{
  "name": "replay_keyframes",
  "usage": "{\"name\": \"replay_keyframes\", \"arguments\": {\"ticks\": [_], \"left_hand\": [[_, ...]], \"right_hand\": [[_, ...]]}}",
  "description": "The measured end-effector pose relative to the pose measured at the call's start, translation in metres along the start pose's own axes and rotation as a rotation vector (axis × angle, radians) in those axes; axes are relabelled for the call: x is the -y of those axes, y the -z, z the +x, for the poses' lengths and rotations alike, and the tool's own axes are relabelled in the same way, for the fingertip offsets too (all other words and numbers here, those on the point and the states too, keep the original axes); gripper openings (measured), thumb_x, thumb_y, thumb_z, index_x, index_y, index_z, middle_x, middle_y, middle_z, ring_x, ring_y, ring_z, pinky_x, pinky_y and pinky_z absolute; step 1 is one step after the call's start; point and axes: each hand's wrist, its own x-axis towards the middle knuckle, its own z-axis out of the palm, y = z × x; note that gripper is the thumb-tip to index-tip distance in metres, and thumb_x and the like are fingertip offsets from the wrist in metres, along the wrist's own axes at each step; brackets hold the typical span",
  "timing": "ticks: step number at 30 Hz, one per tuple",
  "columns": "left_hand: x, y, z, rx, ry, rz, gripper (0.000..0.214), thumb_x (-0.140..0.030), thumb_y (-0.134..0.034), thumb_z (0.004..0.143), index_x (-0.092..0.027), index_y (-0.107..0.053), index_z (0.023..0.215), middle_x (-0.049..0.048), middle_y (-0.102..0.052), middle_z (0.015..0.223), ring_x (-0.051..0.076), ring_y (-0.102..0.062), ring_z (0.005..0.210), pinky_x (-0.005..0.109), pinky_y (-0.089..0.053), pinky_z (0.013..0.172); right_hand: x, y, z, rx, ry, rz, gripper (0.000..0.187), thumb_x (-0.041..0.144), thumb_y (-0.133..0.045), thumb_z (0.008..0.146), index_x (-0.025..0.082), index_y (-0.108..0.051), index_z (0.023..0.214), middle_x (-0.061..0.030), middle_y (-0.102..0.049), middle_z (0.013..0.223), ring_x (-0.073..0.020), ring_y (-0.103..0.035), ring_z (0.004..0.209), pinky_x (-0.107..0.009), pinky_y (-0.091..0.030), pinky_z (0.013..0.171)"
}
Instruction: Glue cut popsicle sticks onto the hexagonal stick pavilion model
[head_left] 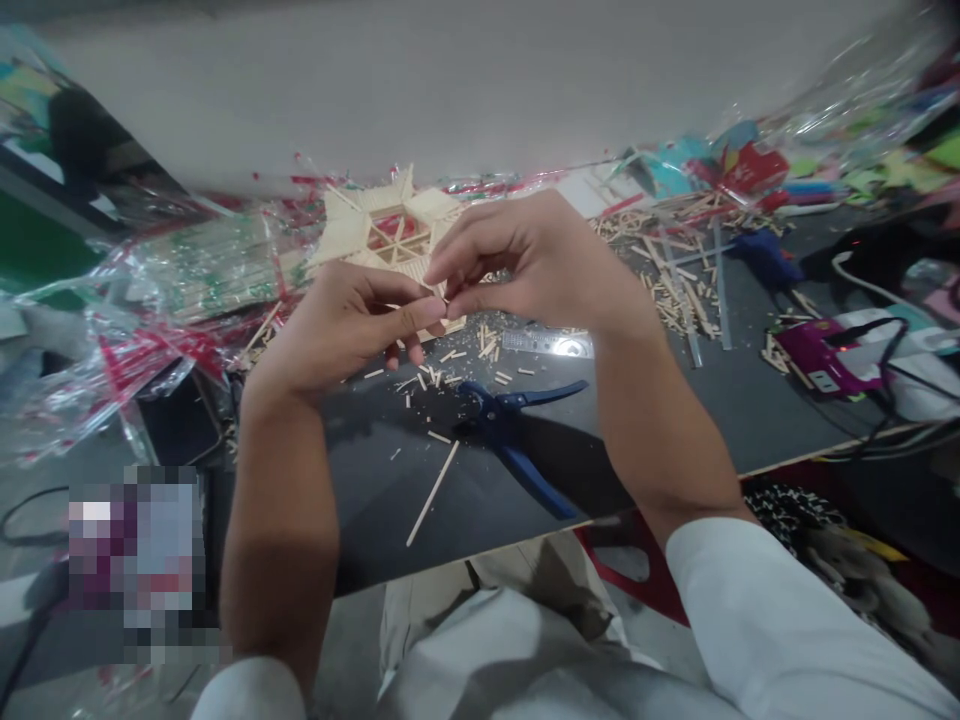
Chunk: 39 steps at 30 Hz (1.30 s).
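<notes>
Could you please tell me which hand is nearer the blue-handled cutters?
Right: the right hand is just beyond the blue-handled cutters, while the left hand is farther off, to their left.

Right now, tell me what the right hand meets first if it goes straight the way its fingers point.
The right hand meets the small wooden stick pinched at its fingertips first, then the left hand; depth is hard to judge.

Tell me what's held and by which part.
A short wooden stick, pinched near one end between the fingertips of the right hand and left hand; the hands hide the exact grip.
</notes>
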Motion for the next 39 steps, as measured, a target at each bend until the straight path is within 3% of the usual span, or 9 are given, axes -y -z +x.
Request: {"name": "replay_keyframes", "arguments": {"ticks": [4, 8, 15, 22, 26, 34, 39], "left_hand": [[0.005, 0.002, 0.001, -0.044, 0.003, -0.001, 0.016, -0.032, -0.079, 0.086, -0.018, -0.08, 0.077, 0.0034, -0.069, 0.057, 0.013, -0.064, 0.05, 0.022, -0.049, 0.043], [0.006, 0.002, 0.001, -0.055, 0.061, 0.023, 0.013, -0.028, -0.078, 0.087, -0.016, -0.081, 0.09, 0.0046, -0.071, 0.068, 0.014, -0.068, 0.057, 0.02, -0.051, 0.046], [-0.004, 0.004, -0.006, -0.085, 0.083, 0.157, 0.016, -0.033, -0.075, 0.087, -0.019, -0.081, 0.093, 0.0052, -0.074, 0.08, 0.016, -0.067, 0.059, 0.024, -0.051, 0.049], [-0.007, 0.01, -0.01, -0.023, 0.152, 0.304, 0.034, -0.044, -0.063, 0.095, -0.019, -0.077, 0.114, 0.0088, -0.078, 0.095, 0.022, -0.071, 0.077, 0.029, -0.057, 0.062], [-0.002, 0.011, -0.007, -0.007, 0.134, 0.318, 0.032, -0.045, -0.063, 0.094, -0.021, -0.078, 0.109, 0.0085, -0.077, 0.093, 0.023, -0.072, 0.076, 0.033, -0.058, 0.065], [-0.004, 0.007, -0.007, -0.088, 0.042, 0.421, 0.025, -0.037, -0.064, 0.094, -0.019, -0.081, 0.099, 0.0048, -0.077, 0.083, 0.017, -0.068, 0.064, 0.033, -0.056, 0.072], [-0.004, 0.004, -0.006, -0.087, 0.059, 0.474, 0.029, -0.04, -0.063, 0.092, -0.021, -0.082, 0.102, 0.0052, -0.079, 0.086, 0.021, -0.072, 0.074, 0.035, -0.057, 0.08]], "right_hand": [[-0.001, -0.003, 0.002, 0.004, 0.049, -0.155, 0.008, 0.036, -0.085, 0.082, 0.032, -0.08, 0.087, -0.0018, -0.077, 0.099, -0.0227, -0.068, 0.089, -0.036, -0.056, 0.08], [-0.005, 0.004, 0.0, -0.006, 0.058, -0.346, 0.013, 0.04, -0.079, 0.087, 0.031, -0.079, 0.096, -0.004, -0.076, 0.111, -0.0245, -0.068, 0.094, -0.038, -0.057, 0.082], [-0.029, 0.03, -0.002, 0.032, 0.009, -0.693, 0.011, 0.028, -0.074, 0.085, 0.03, -0.081, 0.094, -0.0086, -0.074, 0.111, -0.0273, -0.066, 0.089, -0.046, -0.055, 0.086], [-0.024, 0.02, -0.001, 0.149, -0.078, -0.77, 0.016, 0.023, -0.072, 0.087, 0.026, -0.081, 0.1, -0.0089, -0.074, 0.109, -0.0259, -0.067, 0.084, -0.044, -0.053, 0.083], [-0.025, 0.016, 0.001, 0.175, -0.086, -0.835, 0.011, 0.024, -0.072, 0.087, 0.025, -0.079, 0.095, -0.01, -0.074, 0.108, -0.0275, -0.068, 0.088, -0.044, -0.053, 0.086], [-0.021, 0.013, 0.001, 0.215, -0.08, -0.917, 0.018, 0.016, -0.067, 0.089, 0.023, -0.08, 0.099, -0.0107, -0.075, 0.115, -0.0291, -0.07, 0.099, -0.044, -0.052, 0.09], [-0.015, 0.011, 0.0, 0.214, -0.091, -0.937, 0.019, 0.015, -0.064, 0.09, 0.025, -0.077, 0.102, -0.0085, -0.075, 0.111, -0.0297, -0.069, 0.104, -0.044, -0.052, 0.091]]}}
